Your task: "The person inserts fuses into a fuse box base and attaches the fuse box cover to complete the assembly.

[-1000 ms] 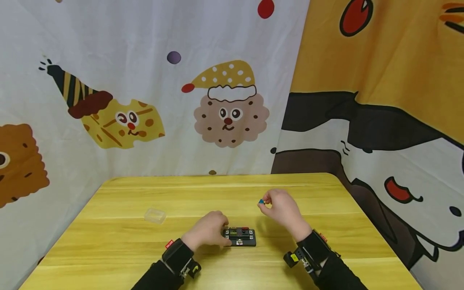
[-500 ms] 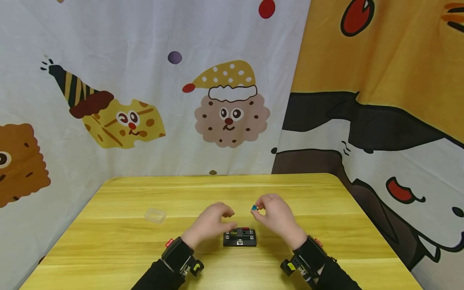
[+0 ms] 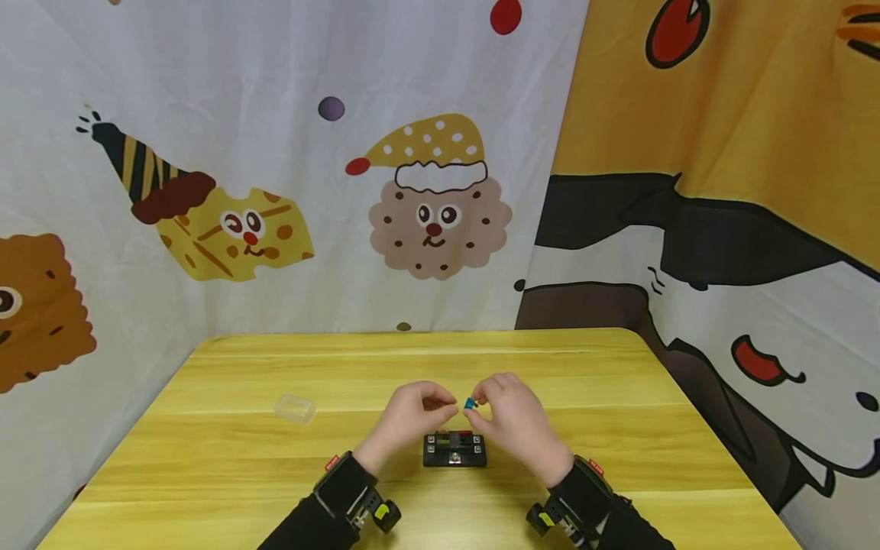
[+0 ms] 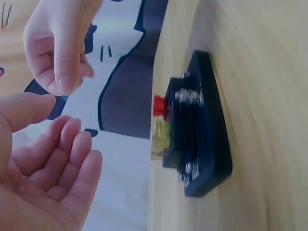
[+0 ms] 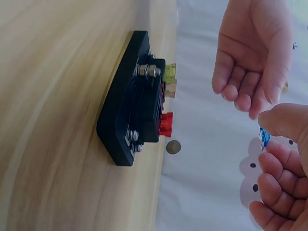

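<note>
A blue blade fuse (image 3: pixel 470 403) is pinched between the thumb and fingertips of my right hand (image 3: pixel 517 422), above the table. In the right wrist view the fuse (image 5: pixel 264 138) looks translucent. My left hand (image 3: pixel 411 416) is just left of it, its thumb and fingers apart and holding nothing, fingertips close to the fuse. Below both hands a black fuse block (image 3: pixel 454 457) lies flat on the table. Metal screw terminals stand along its base. A red fuse (image 5: pixel 166 124), a yellow-green fuse (image 5: pixel 170 72) and a pale tan fuse (image 5: pixel 171 89) sit in its raised middle.
A small clear plastic box (image 3: pixel 295 409) lies on the wooden table (image 3: pixel 206 473), left of the hands. Behind the table hangs a cloth (image 3: pixel 275 153) printed with cartoon figures. Each wrist wears a strapped camera.
My left hand has lifted off the fuse block and moved up and right. The right hand has brought the blue fuse left and slightly down, so the hands are now close together.
</note>
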The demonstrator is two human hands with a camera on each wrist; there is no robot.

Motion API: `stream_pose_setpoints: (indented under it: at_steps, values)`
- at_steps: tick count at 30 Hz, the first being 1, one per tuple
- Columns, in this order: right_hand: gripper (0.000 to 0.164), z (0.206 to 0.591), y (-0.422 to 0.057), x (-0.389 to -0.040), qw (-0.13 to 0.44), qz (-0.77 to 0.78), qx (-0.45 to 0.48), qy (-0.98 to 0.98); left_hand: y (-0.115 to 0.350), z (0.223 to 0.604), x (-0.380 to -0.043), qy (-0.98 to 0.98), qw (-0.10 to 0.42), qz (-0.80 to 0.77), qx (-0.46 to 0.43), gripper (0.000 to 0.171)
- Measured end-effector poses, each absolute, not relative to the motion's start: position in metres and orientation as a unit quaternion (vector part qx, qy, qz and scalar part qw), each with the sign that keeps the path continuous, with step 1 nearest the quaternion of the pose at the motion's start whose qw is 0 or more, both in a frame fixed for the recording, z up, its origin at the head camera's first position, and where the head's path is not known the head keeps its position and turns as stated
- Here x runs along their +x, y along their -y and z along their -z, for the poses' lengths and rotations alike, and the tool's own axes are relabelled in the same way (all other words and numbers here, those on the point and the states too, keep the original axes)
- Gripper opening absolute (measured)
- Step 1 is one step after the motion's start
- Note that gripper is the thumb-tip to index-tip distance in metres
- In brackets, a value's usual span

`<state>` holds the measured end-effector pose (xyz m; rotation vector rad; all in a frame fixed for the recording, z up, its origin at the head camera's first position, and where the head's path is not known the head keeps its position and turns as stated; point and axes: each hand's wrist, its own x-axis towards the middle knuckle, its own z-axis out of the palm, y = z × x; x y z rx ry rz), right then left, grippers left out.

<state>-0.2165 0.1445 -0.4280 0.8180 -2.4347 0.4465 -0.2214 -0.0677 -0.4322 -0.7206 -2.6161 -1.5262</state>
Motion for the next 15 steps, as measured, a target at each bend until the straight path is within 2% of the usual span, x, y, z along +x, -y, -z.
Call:
stream_pose_setpoints:
  at_steps: [9,15]
  values:
    - [0.029,0.4275,-0.1375,-0.212,0.292,-0.124,0.321,0.892,0.0637,0.4345,-0.2227,0.819,-0.011,0.54,-0.193,0.015]
    - [0.028,0.429,-0.1354,-0.21,0.303,-0.113,0.326,0.888,0.0642,0.4365,-0.2222,0.792,-0.045,0.581,-0.179,0.019]
